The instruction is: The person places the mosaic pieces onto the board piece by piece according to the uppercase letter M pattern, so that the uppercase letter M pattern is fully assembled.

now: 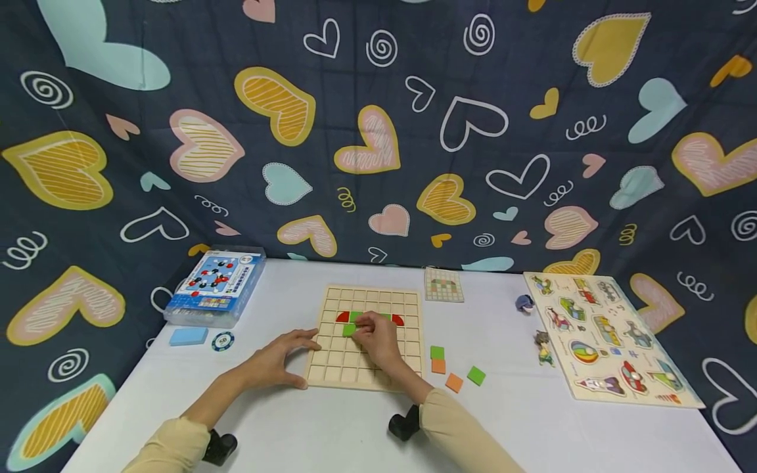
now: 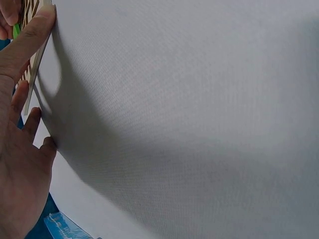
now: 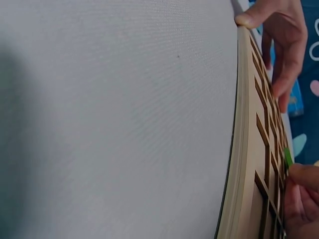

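Observation:
A wooden grid board (image 1: 334, 374) lies on the table with red quarter-round pieces (image 1: 343, 317) and green squares in its upper rows. My right hand (image 1: 378, 338) is over the middle of the board, pinching a green square tile (image 3: 288, 157) between thumb and fingers. That tile stands tilted at the grid in the right wrist view. At the board's left side, my left hand (image 1: 275, 360) spreads its thumb and fingers along the edge; its thumb (image 2: 37, 30) rests on the near corner. Part of the pattern is hidden behind the right hand.
Right of the board lie loose green (image 1: 476, 376) and orange tiles (image 1: 454, 382). A pattern card (image 1: 443, 285) is behind it. Farther right are a picture puzzle board (image 1: 609, 341) and small figures (image 1: 543, 348). A boxed set (image 1: 215, 286), blue block (image 1: 188, 336) and round chip (image 1: 223, 341) stand left.

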### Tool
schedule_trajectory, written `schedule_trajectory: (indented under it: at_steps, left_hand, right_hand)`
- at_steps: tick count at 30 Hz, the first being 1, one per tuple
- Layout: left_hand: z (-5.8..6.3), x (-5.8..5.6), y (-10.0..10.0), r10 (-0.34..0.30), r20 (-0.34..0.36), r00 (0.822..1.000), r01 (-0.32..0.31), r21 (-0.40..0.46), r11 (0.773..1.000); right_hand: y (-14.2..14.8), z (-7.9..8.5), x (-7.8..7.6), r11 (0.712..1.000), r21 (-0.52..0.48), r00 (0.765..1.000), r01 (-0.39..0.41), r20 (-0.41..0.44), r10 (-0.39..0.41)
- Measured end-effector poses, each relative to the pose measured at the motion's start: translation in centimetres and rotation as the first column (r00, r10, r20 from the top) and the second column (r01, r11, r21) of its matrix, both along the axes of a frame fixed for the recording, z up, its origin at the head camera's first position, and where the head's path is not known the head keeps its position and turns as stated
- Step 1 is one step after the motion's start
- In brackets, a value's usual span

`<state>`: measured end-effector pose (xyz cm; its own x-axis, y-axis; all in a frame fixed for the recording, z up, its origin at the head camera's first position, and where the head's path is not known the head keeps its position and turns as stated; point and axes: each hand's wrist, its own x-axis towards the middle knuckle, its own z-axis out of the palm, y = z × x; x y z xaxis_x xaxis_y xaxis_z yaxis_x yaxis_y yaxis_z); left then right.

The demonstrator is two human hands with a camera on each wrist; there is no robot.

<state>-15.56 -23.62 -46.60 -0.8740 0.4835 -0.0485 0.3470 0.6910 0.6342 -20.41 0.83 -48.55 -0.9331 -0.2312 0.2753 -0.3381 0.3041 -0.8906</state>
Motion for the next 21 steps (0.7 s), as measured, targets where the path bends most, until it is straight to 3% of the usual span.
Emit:
schedule_trajectory:
  at_steps: [10,21]
  left_hand:
    - [0.0,0.1,0.0,-0.007,-0.013,1.0,0.007,-0.004,1.0]
    - [0.1,0.0,0.0,-0.005,0.008,1.0,0.005,0.005,1.0]
  right_hand:
    - [-0.7,-0.1,-0.4,1.0,0.008,0.999,0.0,-0.054,0.001]
    - [-1.1,0.5,-0.1,0.994,-0.088,0.996,-0.064,0.056,0.069]
